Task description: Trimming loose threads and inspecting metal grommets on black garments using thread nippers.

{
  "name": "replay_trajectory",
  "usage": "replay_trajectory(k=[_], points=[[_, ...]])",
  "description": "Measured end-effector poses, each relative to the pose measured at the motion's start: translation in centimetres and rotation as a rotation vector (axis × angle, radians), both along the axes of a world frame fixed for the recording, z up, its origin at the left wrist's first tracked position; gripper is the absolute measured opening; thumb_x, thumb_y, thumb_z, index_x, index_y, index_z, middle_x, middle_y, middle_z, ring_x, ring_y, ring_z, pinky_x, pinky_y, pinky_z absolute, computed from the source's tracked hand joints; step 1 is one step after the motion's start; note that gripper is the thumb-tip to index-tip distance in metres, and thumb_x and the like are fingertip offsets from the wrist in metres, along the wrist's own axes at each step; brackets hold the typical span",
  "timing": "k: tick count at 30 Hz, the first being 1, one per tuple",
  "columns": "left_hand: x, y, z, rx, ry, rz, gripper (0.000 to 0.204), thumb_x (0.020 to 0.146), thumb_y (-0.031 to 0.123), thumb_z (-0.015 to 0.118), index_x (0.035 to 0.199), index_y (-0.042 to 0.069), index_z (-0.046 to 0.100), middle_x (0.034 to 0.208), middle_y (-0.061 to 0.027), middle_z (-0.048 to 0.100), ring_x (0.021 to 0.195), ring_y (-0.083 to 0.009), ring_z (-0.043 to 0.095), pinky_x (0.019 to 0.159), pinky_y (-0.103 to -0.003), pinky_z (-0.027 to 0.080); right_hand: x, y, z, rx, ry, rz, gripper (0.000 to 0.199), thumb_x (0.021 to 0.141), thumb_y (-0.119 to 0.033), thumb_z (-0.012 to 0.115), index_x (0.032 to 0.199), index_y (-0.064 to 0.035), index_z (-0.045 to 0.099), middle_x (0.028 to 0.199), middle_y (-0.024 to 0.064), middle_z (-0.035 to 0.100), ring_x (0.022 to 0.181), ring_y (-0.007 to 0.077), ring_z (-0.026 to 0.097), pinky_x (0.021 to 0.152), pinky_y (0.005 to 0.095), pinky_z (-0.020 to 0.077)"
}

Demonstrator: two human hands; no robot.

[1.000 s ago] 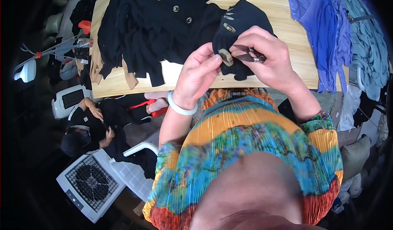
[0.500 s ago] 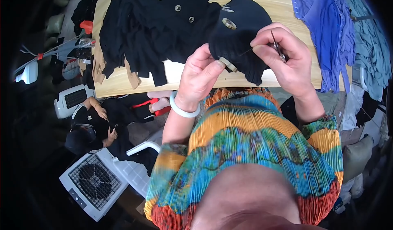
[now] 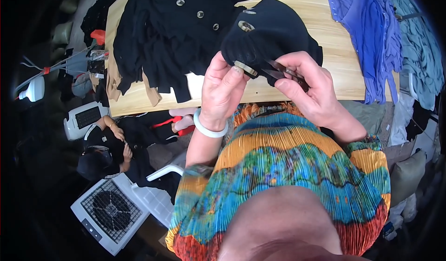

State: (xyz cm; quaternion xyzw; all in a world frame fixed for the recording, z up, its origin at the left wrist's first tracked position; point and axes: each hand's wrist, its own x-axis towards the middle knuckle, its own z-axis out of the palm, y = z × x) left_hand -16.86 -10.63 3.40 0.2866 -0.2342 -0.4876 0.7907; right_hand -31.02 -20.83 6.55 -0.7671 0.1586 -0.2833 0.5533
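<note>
Both hands raised close together before the chest: left hand pinching with thumb and fingers, right hand curled closed, wrists bent inward

— Only one view: worn on the head, looking steeply down past the chest onto the wooden table.
— How close?
— Close to both hands, left hand and right hand; wide fisheye, edges bent, floor at left.

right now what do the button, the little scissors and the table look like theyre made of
Button: likely metal, with a pale shiny rim. Scissors in the right hand: dark metal blades, dull sheen. Table: light wood or wood laminate, with visible grain.
</note>
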Motion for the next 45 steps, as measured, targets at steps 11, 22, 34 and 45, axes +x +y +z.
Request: replay_trajectory(k=[11,22,34,45], points=[[-0.6,-0.3,-0.1,-0.004,0.013,0.009,0.026,0.084,0.004,0.051,0.109,0.003,0.048,0.103,-0.009,0.055,0.097,-0.0181,0.052,0.088,-0.034,0.039,0.8,0.3,-0.1,-0.042,0.076,-0.055,0.022,0.076,-0.006,0.061,0.095,0.0007,0.051,0.065,0.0006,0.049,0.054,0.0046,0.042,0.048,0.0183,0.034],[-0.4,0.2,-1.1,0.021,-0.037,-0.04,0.03,0.084,0.01,0.051,0.113,0.007,0.046,0.11,-0.0074,0.052,0.102,-0.0199,0.049,0.09,-0.036,0.037,1.3,0.6,-0.5,-0.242,0.004,-0.156,0.016,0.073,-0.009,0.064,0.083,0.0004,0.055,0.063,0.0067,0.053,0.047,0.0122,0.05,0.044,0.0224,0.0401],[-0.1,0.7,-0.9,0.013,-0.061,-0.013,0.033,0.083,0.01,0.052,0.115,0.006,0.044,0.113,-0.0082,0.05,0.108,-0.0205,0.046,0.097,-0.037,0.031,1.1,0.5,-0.2,-0.104,0.062,-0.098,0.02,0.074,-0.009,0.064,0.086,0.0003,0.053,0.064,0.006,0.053,0.052,0.011,0.052,0.047,0.0221,0.0416],[0.3,0.3,-1.0,-0.012,0.273,-0.148,0.033,0.086,0.009,0.046,0.118,0.003,0.043,0.115,-0.0111,0.05,0.109,-0.023,0.046,0.094,-0.037,0.036,1.8,-0.7,-0.6,-0.309,-0.047,-0.108,0.023,0.068,-0.01,0.068,0.086,-0.0002,0.057,0.073,0.0084,0.057,0.055,0.0155,0.056,0.048,0.0233,0.0447]])
